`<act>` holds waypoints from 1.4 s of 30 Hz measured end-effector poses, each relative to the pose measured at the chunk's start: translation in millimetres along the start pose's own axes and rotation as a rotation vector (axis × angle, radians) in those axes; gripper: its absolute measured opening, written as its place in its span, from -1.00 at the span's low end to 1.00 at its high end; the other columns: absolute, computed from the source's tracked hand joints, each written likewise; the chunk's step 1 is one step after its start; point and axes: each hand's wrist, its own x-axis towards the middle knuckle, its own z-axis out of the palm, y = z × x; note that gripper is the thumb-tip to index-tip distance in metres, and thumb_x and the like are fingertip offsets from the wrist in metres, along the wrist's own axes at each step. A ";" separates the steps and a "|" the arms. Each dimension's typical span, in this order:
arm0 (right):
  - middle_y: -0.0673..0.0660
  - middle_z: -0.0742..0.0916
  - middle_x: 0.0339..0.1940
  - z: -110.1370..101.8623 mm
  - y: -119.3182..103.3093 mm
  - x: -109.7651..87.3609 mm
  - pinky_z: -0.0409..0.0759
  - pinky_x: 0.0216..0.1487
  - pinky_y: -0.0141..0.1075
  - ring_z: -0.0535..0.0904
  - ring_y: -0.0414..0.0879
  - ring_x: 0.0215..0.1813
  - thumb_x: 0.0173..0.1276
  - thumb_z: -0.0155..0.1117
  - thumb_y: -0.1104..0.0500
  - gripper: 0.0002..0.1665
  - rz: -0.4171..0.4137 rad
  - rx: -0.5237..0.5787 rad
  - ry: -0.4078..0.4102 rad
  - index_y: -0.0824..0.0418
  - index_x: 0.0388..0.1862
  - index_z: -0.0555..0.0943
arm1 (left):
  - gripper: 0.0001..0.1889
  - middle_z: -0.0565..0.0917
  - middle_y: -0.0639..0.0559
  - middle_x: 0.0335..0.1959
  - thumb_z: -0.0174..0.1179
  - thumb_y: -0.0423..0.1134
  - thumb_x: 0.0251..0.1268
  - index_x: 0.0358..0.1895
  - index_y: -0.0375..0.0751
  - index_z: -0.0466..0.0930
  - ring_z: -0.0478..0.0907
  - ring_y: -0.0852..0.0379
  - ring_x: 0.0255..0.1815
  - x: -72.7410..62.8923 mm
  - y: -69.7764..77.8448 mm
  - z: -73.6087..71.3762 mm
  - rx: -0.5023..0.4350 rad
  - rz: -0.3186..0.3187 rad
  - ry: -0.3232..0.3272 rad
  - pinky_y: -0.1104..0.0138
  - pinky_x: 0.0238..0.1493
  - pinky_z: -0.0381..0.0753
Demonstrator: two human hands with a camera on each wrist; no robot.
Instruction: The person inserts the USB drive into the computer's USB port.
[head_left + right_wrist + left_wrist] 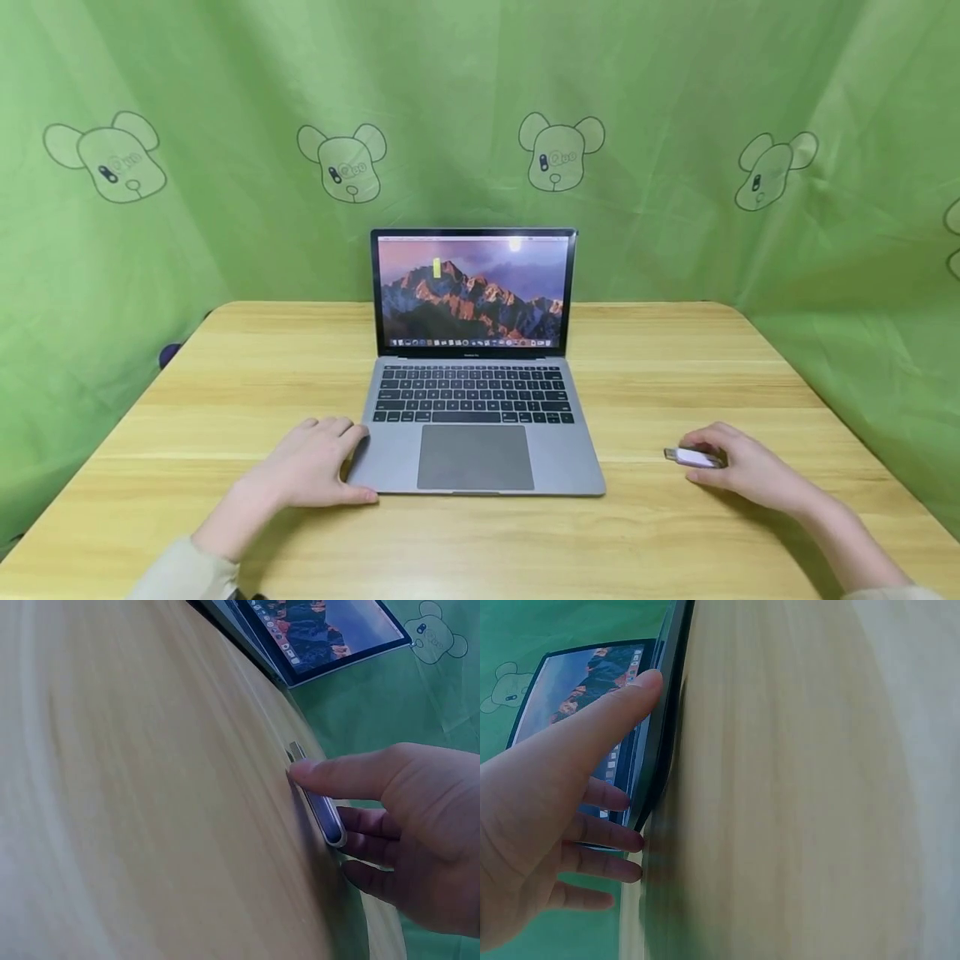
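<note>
An open silver laptop (474,458) stands on the table with its screen lit. My left hand (318,467) rests at its front left corner, the thumb along the front edge and the fingers beside the left edge. In the left wrist view, those fingers (604,834) are fairly straight and spread. To the right of the laptop, my right hand (738,467) holds a white-and-silver USB flash drive (696,458) between thumb and fingers, low over the table. The metal plug of the drive points left, towards the laptop. In the right wrist view, the thumb (322,776) covers part of the flash drive (324,817).
The light wooden table (637,533) carries the laptop. Green curtains (465,67) with bear-head drawings surround its back and sides. A small purple thing (169,356) shows past the left table edge.
</note>
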 end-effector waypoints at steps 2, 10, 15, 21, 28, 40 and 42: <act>0.01 0.54 -0.26 0.4 2.4 1.2 0.43 -0.33 -0.41 0.39 -0.33 -0.28 0.06 0.44 0.12 -0.65 -0.009 0.004 0.005 0.19 -0.17 0.59 | -0.07 0.56 -0.05 -0.15 0.05 0.55 -0.18 0.03 -0.25 0.49 0.49 0.00 -0.11 0.0 -1.7 2.4 0.019 0.015 0.015 0.07 -0.06 0.46; -0.02 0.52 -0.36 -0.6 5.8 3.6 0.38 -0.41 -0.43 0.36 -0.33 -0.36 0.14 0.37 0.20 -0.83 -0.007 0.034 0.006 0.13 -0.29 0.59 | -0.07 0.55 -0.05 -0.13 0.04 0.55 -0.15 0.04 -0.25 0.48 0.47 0.00 -0.10 0.3 -5.2 7.3 0.045 0.032 0.044 0.06 0.02 0.43; -0.05 0.54 -0.34 0.1 5.2 5.5 0.40 -0.37 -0.42 0.37 -0.35 -0.33 0.20 0.33 0.16 -0.88 -0.001 -0.008 0.017 0.10 -0.28 0.59 | -0.05 0.55 -0.07 -0.12 -0.02 0.57 -0.14 0.05 -0.26 0.47 0.46 -0.02 -0.09 0.5 -5.1 6.6 0.043 0.029 0.032 0.04 0.03 0.43; -0.13 0.58 -0.36 -2.1 3.3 12.3 0.43 -0.35 -0.39 0.40 -0.34 -0.32 0.23 0.30 0.17 -0.90 -0.065 -0.022 0.037 0.05 -0.27 0.58 | -0.05 0.53 -0.05 -0.15 0.02 0.56 -0.15 0.06 -0.26 0.46 0.47 -0.01 -0.10 1.1 -5.5 7.9 0.039 0.024 0.036 0.05 0.03 0.43; -0.05 0.58 -0.39 -3.2 -2.7 25.4 0.44 -0.42 -0.38 0.41 -0.28 -0.37 0.28 0.25 0.15 -0.89 -0.028 0.012 0.018 0.13 -0.24 0.57 | -0.06 0.53 -0.04 -0.14 0.06 0.54 -0.16 0.08 -0.24 0.45 0.46 0.00 -0.08 1.0 -7.3 9.8 0.041 0.015 0.027 0.05 0.06 0.41; 0.01 0.59 -0.32 -4.7 -15.5 62.2 0.50 -0.25 -0.31 0.46 -0.18 -0.27 0.37 0.15 0.12 -0.80 -0.026 0.023 0.050 0.24 -0.17 0.56 | -0.06 0.52 -0.03 -0.18 0.01 0.56 -0.14 0.05 -0.25 0.46 0.46 0.02 -0.14 0.7 -6.0 6.8 0.038 0.027 0.021 0.07 0.01 0.43; 0.01 0.60 -0.31 -3.3 -17.8 68.4 0.51 -0.22 -0.28 0.47 -0.15 -0.25 0.37 0.14 0.10 -0.79 -0.021 0.029 0.042 0.23 -0.17 0.56 | -0.06 0.52 -0.03 -0.18 0.01 0.56 -0.14 0.05 -0.26 0.45 0.46 0.01 -0.13 0.3 -5.5 6.2 0.037 0.025 0.019 0.06 0.01 0.44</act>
